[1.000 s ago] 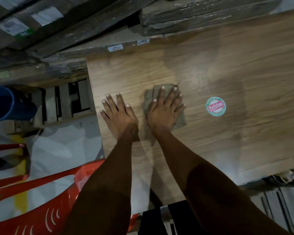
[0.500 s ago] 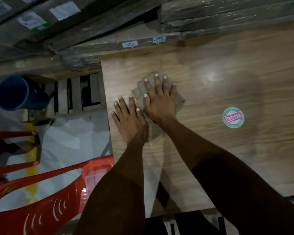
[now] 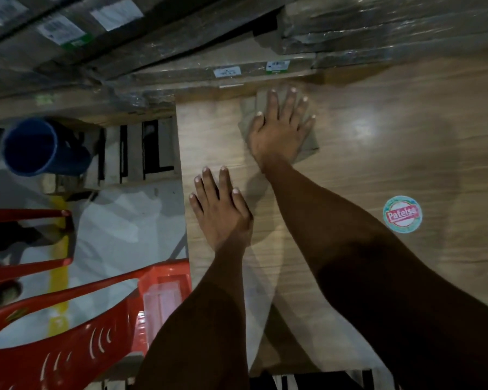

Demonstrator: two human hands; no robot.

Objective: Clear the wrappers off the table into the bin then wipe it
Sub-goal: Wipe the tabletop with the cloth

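Head view: your right hand (image 3: 279,128) lies flat, fingers spread, pressing cloth (image 3: 307,147) onto bench (image 3: 378,153) near far edge; flat palm likely spreads wiping pressure. Your left hand (image 3: 220,212) lies open, holding nothing, on bench nearer you, probably bracing. Cloth drab, folded, mostly hidden under palm. No wrappers visible on bench. Blue bin (image 3: 40,147) sits on floor well left of both hands.

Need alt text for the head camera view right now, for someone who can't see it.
The right hand presses a grey-brown cloth flat on the wooden table near its far left corner, while the left hand rests palm-down nearer the person. A round sticker sits to the right; a blue bin and red chair stand left of the table.
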